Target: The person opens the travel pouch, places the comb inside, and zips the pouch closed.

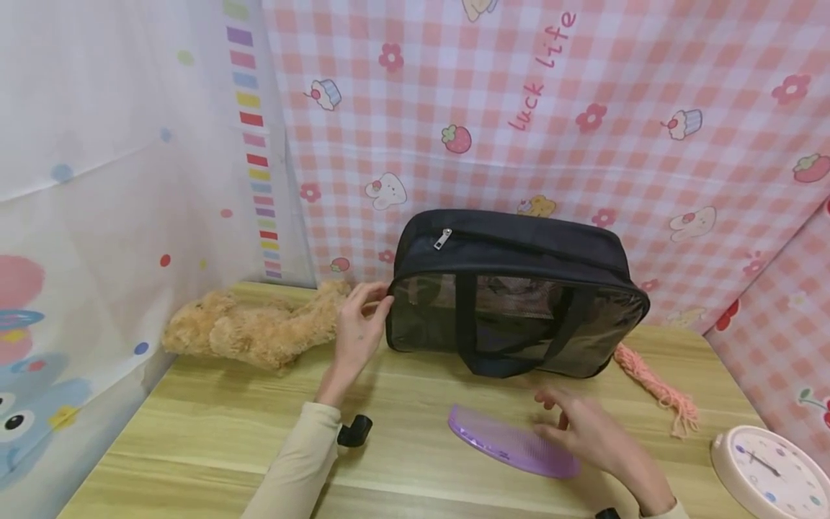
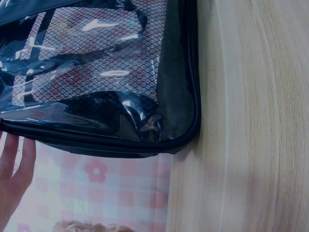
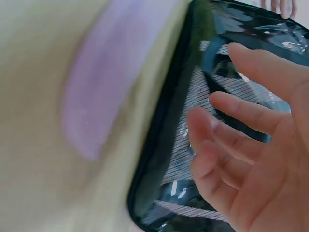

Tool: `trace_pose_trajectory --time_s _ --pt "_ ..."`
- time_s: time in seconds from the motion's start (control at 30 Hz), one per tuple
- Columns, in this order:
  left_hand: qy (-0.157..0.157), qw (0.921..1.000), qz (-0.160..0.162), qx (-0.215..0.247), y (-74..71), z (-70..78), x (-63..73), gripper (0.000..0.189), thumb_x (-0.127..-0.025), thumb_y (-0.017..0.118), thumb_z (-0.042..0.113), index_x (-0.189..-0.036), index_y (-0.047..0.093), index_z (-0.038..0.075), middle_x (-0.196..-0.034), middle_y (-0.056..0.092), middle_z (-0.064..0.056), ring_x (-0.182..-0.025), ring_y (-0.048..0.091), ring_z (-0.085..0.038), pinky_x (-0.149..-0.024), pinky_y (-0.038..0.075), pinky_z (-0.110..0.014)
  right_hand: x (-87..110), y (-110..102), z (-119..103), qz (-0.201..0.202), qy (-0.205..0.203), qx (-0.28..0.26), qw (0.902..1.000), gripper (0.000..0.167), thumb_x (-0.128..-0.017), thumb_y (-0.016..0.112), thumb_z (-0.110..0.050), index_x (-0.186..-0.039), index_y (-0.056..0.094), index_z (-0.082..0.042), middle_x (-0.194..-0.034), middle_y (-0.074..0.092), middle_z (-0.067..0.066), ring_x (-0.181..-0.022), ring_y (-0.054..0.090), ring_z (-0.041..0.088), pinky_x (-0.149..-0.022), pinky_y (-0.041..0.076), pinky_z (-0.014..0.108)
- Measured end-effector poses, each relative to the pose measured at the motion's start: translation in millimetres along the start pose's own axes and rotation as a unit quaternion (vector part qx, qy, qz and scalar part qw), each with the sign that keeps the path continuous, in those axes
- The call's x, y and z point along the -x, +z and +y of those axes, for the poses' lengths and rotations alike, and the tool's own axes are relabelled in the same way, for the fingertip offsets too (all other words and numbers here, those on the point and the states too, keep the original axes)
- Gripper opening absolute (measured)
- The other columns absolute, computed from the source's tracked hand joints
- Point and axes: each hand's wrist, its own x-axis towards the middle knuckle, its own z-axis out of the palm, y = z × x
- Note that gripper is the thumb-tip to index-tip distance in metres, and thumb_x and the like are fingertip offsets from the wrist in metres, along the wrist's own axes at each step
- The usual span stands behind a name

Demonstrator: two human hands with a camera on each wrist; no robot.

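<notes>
A black toiletry bag (image 1: 519,317) with clear panels and a zipped top stands upright near the back of the table. My left hand (image 1: 361,324) is at its left end, fingertips touching the edge; in the left wrist view, the fingers (image 2: 24,162) meet the bag's dark piping. My right hand (image 1: 586,429) hovers in front of the bag, just over the right part of a purple comb (image 1: 499,436) lying on the table. Nothing is held in it, and its fingers (image 3: 251,113) are loosely bent. Through the bag's clear side, a mesh panel (image 2: 96,53) shows.
A fluffy tan plush toy (image 1: 253,331) lies left of the left hand. Pink yarn (image 1: 658,389) is to the bag's right, and a round white clock (image 1: 774,468) sits at the near right corner. Patterned cloths (image 1: 519,166) hang behind and at both sides of the wooden table (image 1: 402,468).
</notes>
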Motion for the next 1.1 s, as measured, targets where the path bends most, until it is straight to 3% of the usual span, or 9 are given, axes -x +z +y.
trace_pose_trajectory --time_s 0.23,0.3,0.53,0.73,1.07,1.1 --pt "-0.001 1.0000 -0.004 0.002 0.5 -1.5 1.7 0.013 -0.085 0.064 -0.009 -0.098 0.065 -0.010 -0.090 0.063 -0.022 -0.084 0.064 -0.034 -0.071 0.056 -0.046 13.0 15 18 -0.052 -0.016 0.002 0.9985 0.040 -0.077 0.079 -0.021 -0.108 0.060 -0.004 -0.095 0.058 -0.002 -0.075 0.053 0.007 -0.059 0.047 0.025" --pt "-0.001 1.0000 -0.002 -0.001 0.5 -3.3 2.4 0.013 -0.085 0.064 -0.009 -0.099 0.065 -0.010 -0.090 0.063 -0.022 -0.085 0.063 -0.035 -0.071 0.056 -0.045 14.0 20 20 -0.052 -0.024 0.012 0.9983 0.039 -0.075 0.080 -0.021 -0.106 0.061 -0.007 -0.094 0.056 -0.005 -0.076 0.052 0.007 -0.061 0.047 0.025" --pt "-0.005 1.0000 0.003 -0.004 2.4 -35.1 6.6 0.015 -0.087 0.067 0.000 -0.102 0.068 0.000 -0.094 0.064 -0.013 -0.087 0.064 -0.026 -0.072 0.056 -0.040 11.4 26 22 -0.038 -0.038 0.016 0.9984 0.032 -0.071 0.083 -0.019 -0.095 0.064 -0.010 -0.086 0.054 -0.009 -0.074 0.051 0.006 -0.061 0.047 0.027" --pt "0.003 1.0000 0.003 -0.001 1.9 -40.1 7.1 0.014 -0.089 0.067 0.008 -0.103 0.069 0.005 -0.094 0.065 -0.008 -0.087 0.064 -0.022 -0.073 0.056 -0.035 9.8 25 20 -0.046 -0.020 0.028 0.9983 0.028 -0.070 0.083 -0.016 -0.092 0.065 -0.011 -0.086 0.053 -0.009 -0.075 0.050 0.006 -0.063 0.048 0.029" --pt "0.010 0.9999 0.001 -0.003 3.6 -40.2 5.7 0.015 -0.089 0.067 0.008 -0.103 0.069 0.006 -0.094 0.065 -0.007 -0.087 0.065 -0.019 -0.072 0.056 -0.032 8.4 24 21 0.062 -0.089 0.022 0.9938 0.031 -0.063 0.077 0.010 -0.083 0.062 -0.007 -0.081 0.053 -0.004 -0.068 0.051 0.008 -0.055 0.047 0.025" --pt "0.011 0.9999 0.002 -0.003 3.5 -35.1 5.1 0.014 -0.089 0.067 0.006 -0.102 0.069 0.004 -0.093 0.065 -0.008 -0.087 0.065 -0.021 -0.072 0.056 -0.034 8.1 24 21 0.068 -0.088 0.022 0.9935 0.030 -0.064 0.076 0.012 -0.083 0.062 -0.007 -0.081 0.054 -0.005 -0.068 0.051 0.008 -0.054 0.047 0.024"
